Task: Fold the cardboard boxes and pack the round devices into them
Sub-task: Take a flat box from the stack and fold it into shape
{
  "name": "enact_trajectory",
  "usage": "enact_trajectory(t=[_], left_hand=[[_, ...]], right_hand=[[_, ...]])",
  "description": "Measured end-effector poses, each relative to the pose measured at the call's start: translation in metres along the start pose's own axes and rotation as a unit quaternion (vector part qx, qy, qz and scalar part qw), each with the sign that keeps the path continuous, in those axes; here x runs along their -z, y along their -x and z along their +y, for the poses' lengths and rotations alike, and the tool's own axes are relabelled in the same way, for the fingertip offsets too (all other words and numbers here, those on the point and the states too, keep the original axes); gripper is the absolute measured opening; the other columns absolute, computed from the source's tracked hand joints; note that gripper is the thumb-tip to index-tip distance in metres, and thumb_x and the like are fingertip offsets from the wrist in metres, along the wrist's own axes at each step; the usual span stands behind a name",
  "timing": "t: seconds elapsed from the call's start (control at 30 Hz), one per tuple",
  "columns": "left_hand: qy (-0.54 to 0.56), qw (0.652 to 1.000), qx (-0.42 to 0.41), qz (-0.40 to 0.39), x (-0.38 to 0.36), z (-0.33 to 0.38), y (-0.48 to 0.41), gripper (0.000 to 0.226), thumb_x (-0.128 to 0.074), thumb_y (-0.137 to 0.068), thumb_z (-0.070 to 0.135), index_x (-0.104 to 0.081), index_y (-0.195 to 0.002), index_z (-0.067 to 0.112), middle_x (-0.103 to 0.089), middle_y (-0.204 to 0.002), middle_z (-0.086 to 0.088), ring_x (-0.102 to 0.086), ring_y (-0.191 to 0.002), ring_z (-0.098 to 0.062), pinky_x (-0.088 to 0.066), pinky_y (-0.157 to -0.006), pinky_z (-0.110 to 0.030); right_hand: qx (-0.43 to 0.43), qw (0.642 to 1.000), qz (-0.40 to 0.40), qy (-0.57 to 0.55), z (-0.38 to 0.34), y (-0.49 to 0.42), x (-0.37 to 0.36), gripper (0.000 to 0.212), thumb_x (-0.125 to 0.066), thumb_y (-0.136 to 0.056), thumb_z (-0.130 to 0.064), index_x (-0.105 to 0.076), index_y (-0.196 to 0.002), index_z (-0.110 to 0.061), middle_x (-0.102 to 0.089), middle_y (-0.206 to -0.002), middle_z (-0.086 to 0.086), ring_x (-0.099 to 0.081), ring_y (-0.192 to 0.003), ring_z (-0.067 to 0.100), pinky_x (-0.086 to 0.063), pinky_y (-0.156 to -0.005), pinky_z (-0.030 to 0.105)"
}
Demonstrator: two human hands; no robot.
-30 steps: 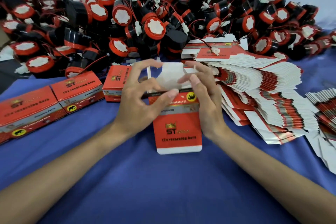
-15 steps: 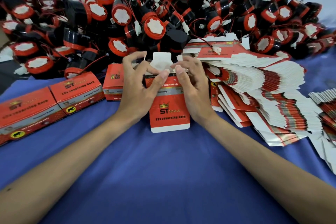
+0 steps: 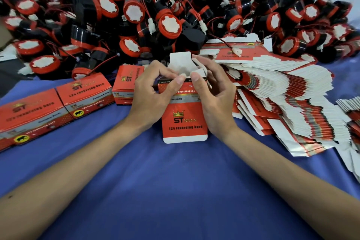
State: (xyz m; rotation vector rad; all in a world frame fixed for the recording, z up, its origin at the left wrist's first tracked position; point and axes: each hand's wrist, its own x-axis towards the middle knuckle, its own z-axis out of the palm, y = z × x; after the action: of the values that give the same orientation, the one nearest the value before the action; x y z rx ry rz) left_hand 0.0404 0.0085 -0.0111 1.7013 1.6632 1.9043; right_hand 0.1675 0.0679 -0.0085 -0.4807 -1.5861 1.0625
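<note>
A red cardboard box (image 3: 185, 121) with white flaps stands half-formed on the blue cloth in the middle. My left hand (image 3: 150, 95) grips its left side, thumb pressing at the top edge. My right hand (image 3: 216, 93) grips the right side, thumb on a white side flap. The white top flap (image 3: 180, 60) stands up behind my thumbs. A big heap of round black-and-red devices (image 3: 169, 25) with white faces and red wires fills the back. What is inside the box cannot be seen.
Three closed red boxes (image 3: 85, 93) lie in a row at the left. A fanned stack of flat unfolded boxes (image 3: 282, 91) spreads to the right of my hands, more at the far right edge (image 3: 350, 111). Blue cloth (image 3: 175, 191) covers the table.
Both hands carried the box away from me toward the heap, then kept working its top. The thumbs now press the side flaps inward at the opening.
</note>
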Motion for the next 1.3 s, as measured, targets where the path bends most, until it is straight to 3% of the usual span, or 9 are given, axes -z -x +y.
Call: enact_trajectory(t=[0.13,0.37,0.53,0.7,0.8,0.93,1.07,1.17,1.3], left_hand=[[0.027,0.997,0.051,-0.049,0.0012,-0.0007,-0.0011,0.029,-0.058,-0.085,0.043,-0.057,-0.085,0.014,-0.062,-0.086,0.010,-0.061,-0.080,0.001,-0.045,-0.071,-0.014],[0.050,0.991,0.083,-0.092,0.0021,-0.0006,-0.0014,0.029,-0.052,-0.085,0.050,-0.062,-0.089,0.023,-0.064,-0.116,0.011,-0.063,-0.101,-0.003,-0.052,-0.083,-0.024],[0.051,0.989,0.094,-0.105,0.0015,-0.0039,-0.0012,0.029,-0.055,-0.092,0.035,-0.061,-0.093,0.007,-0.068,-0.090,0.018,-0.067,-0.081,-0.002,-0.051,-0.067,-0.016],[0.034,0.994,0.074,-0.078,0.0005,-0.0011,0.0005,0.014,-0.056,-0.092,0.030,-0.058,-0.091,0.015,-0.064,-0.080,0.020,-0.065,-0.076,0.001,-0.046,-0.064,-0.010],[0.015,0.996,0.072,-0.051,-0.0004,0.0005,0.0013,0.020,-0.058,-0.091,0.031,-0.060,-0.086,0.012,-0.065,-0.087,0.020,-0.064,-0.082,0.004,-0.046,-0.068,-0.008],[-0.046,0.997,0.049,-0.023,0.0000,-0.0011,0.0007,0.033,-0.056,-0.088,0.042,-0.057,-0.075,0.012,-0.063,-0.102,0.011,-0.059,-0.097,0.002,-0.042,-0.085,-0.013],[-0.078,0.996,0.027,0.037,0.0004,-0.0022,-0.0002,0.031,-0.058,-0.087,0.038,-0.056,-0.070,0.013,-0.055,-0.102,-0.002,-0.051,-0.094,0.005,-0.036,-0.085,-0.009],[-0.070,0.996,0.020,0.046,0.0004,-0.0027,-0.0009,0.029,-0.056,-0.087,0.038,-0.056,-0.073,0.012,-0.050,-0.084,-0.001,-0.048,-0.078,0.003,-0.035,-0.077,-0.009],[-0.028,0.998,0.047,0.034,0.0008,-0.0025,-0.0001,0.029,-0.058,-0.084,0.042,-0.054,-0.084,0.013,-0.055,-0.081,0.007,-0.053,-0.077,-0.003,-0.042,-0.074,-0.020]], right_hand=[[-0.008,1.000,0.018,0.012,0.0000,-0.0018,0.0017,0.026,-0.061,-0.089,-0.011,-0.063,-0.114,-0.003,-0.066,-0.106,0.001,-0.065,-0.098,0.010,-0.050,-0.082,0.021],[0.032,0.997,0.031,0.070,0.0003,0.0031,-0.0007,0.023,-0.061,-0.090,-0.014,-0.062,-0.112,-0.007,-0.065,-0.110,0.006,-0.063,-0.104,0.021,-0.052,-0.090,0.040],[-0.033,0.998,0.029,0.047,0.0029,-0.0016,-0.0002,0.017,-0.063,-0.089,-0.013,-0.067,-0.101,-0.002,-0.068,-0.095,0.001,-0.064,-0.084,0.010,-0.051,-0.074,0.025],[-0.050,0.998,0.012,0.034,0.0052,-0.0034,0.0005,0.007,-0.062,-0.091,-0.008,-0.067,-0.088,-0.010,-0.066,-0.080,-0.023,-0.062,-0.078,-0.002,-0.048,-0.070,0.014],[-0.066,0.998,-0.010,0.006,0.0041,-0.0040,0.0022,0.012,-0.058,-0.093,-0.009,-0.070,-0.091,-0.007,-0.071,-0.087,-0.009,-0.066,-0.082,0.005,-0.051,-0.071,0.019],[-0.147,0.982,-0.093,-0.076,0.0032,-0.0049,0.0049,0.025,-0.051,-0.095,-0.020,-0.069,-0.108,-0.009,-0.070,-0.108,0.014,-0.067,-0.099,0.029,-0.055,-0.085,0.042],[-0.156,0.977,-0.137,-0.057,0.0024,-0.0037,0.0001,0.027,-0.056,-0.092,-0.027,-0.061,-0.117,-0.021,-0.060,-0.123,0.012,-0.064,-0.107,0.021,-0.056,-0.086,0.037],[-0.116,0.987,-0.112,0.015,0.0049,-0.0020,-0.0024,0.028,-0.059,-0.092,-0.029,-0.060,-0.118,-0.019,-0.058,-0.120,0.009,-0.060,-0.110,0.023,-0.051,-0.093,0.049],[-0.096,0.990,-0.101,0.007,0.0029,-0.0018,-0.0001,0.014,-0.059,-0.094,-0.019,-0.065,-0.106,-0.013,-0.066,-0.103,0.004,-0.066,-0.095,0.015,-0.056,-0.079,0.032]])
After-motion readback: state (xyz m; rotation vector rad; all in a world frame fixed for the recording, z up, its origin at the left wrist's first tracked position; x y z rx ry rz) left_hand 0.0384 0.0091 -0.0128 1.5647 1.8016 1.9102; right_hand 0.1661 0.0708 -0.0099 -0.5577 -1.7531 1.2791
